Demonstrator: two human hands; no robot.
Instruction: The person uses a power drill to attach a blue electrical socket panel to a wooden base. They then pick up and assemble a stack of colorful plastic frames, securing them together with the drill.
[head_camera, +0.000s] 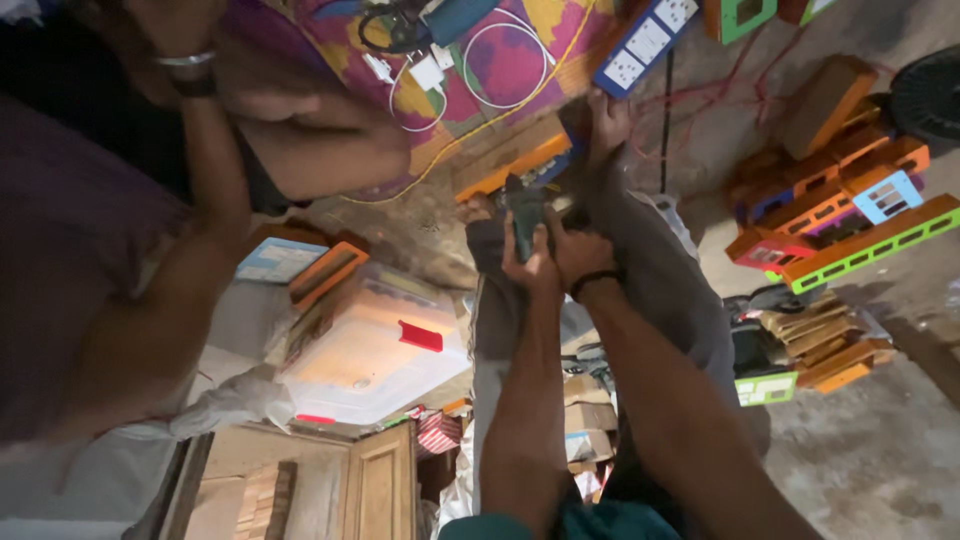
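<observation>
My left hand and my right hand are pressed together in the middle of the view, both closed around a dark green tool that points away from me. A black band circles my right wrist. The tool's far end sits close to an orange-edged wooden board on the floor. My grey-trousered legs stretch out beside my hands, with a foot resting near the board.
Another person's arm with a wrist bangle fills the left side. Also in view: a clear plastic box with a red latch, a pile of orange and green casings, a white-and-blue socket strip, cables on a colourful cloth, and cardboard boxes.
</observation>
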